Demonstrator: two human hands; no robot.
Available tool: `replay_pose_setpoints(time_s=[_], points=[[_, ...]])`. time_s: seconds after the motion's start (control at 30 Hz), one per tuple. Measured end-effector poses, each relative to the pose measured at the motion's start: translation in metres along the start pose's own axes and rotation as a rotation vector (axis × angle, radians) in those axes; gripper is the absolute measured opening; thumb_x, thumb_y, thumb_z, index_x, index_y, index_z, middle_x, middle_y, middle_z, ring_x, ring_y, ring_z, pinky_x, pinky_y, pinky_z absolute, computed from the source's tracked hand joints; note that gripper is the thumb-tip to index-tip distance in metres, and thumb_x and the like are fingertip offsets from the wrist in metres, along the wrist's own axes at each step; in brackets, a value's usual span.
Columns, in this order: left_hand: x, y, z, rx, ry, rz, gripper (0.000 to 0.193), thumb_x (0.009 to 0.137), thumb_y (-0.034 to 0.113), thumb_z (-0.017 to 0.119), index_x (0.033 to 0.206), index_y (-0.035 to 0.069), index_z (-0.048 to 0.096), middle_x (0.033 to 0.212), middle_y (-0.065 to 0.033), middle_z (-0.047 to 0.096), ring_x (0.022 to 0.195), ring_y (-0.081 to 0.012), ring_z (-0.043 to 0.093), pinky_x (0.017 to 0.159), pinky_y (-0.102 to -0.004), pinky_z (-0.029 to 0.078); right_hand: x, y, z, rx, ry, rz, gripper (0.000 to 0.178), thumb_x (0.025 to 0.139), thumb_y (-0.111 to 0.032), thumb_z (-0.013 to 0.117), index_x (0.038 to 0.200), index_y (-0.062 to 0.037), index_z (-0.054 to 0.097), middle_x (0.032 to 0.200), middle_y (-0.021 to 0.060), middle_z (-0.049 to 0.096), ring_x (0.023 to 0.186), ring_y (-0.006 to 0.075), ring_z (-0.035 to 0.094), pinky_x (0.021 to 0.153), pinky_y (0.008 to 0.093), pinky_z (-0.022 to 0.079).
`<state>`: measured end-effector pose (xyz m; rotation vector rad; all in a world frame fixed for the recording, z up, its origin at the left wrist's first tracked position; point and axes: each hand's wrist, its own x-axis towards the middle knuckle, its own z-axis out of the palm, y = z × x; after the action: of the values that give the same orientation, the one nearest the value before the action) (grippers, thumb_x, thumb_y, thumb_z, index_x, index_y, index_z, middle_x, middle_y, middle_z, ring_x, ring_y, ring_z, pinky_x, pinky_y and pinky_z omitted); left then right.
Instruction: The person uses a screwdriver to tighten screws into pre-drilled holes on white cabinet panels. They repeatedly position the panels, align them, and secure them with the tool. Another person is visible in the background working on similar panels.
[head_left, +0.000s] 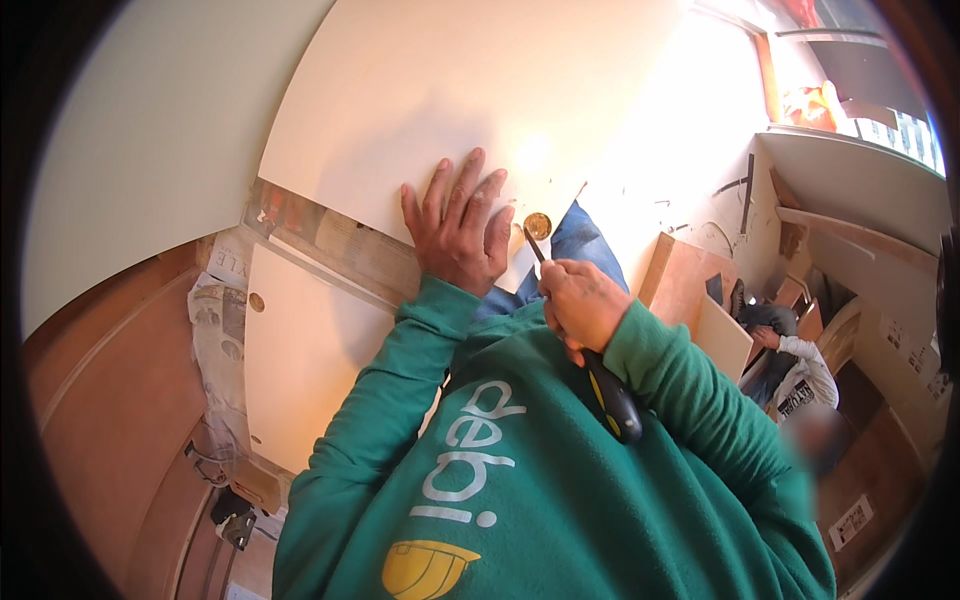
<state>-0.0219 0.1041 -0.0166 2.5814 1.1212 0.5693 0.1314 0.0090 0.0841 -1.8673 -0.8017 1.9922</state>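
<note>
A large white panel (pixel 370 90) lies in front of me, its near edge at my lap. My left hand (pixel 461 228) rests flat on it with the fingers spread, holding nothing. Just right of that hand, near the panel's edge, is a round brown recess (pixel 538 226). In my right hand (pixel 583 302) is a narrow-bladed hand tool (pixel 615 398) with a black-and-yellow handle; whether it is a chisel or a screwdriver I cannot tell. Its dark metal tip points at the recess's near rim. The handle's end sticks out behind my closed fingers toward my body.
Another white panel (pixel 305 350) with a round hole lies at the left, beside wrapped material (pixel 215 320). Small debris and dark strips (pixel 748 190) lie at the right. Farther right, another person (pixel 800 375) sits among wooden boards (pixel 683 280). A tall pale panel (pixel 150 130) stands at far left.
</note>
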Motion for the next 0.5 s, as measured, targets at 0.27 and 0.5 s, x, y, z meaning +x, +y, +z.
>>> replay_pose_setpoints(time_s=[0.27,0.5], points=[[-0.001,0.000,0.000,0.011,-0.015,0.012,0.037,0.098,0.031,0.065,0.134,0.021,0.068,0.152,-0.0011,0.058,0.142,-0.0307,0.045,0.122,-0.0606,0.015,0.017,0.016,0.004,-0.092,-0.019,-0.148,0.016,0.098,-0.010,0.046,0.094,0.0053,0.051,0.067,0.0101,0.055,0.051,0.0222,0.058,0.049,0.0361,0.051],[-0.007,-0.013,-0.005,-0.065,-0.058,0.076,0.037,0.098,0.040,0.066,0.129,0.021,0.071,0.152,-0.0037,0.058,0.143,-0.0316,0.044,0.122,-0.0620,0.012,-0.044,-0.032,-0.024,0.799,0.052,0.229,0.022,0.104,-0.027,0.047,0.091,-0.0090,0.048,0.058,-0.0018,0.035,0.040,0.0106,0.033,0.034,0.0320,0.036]])
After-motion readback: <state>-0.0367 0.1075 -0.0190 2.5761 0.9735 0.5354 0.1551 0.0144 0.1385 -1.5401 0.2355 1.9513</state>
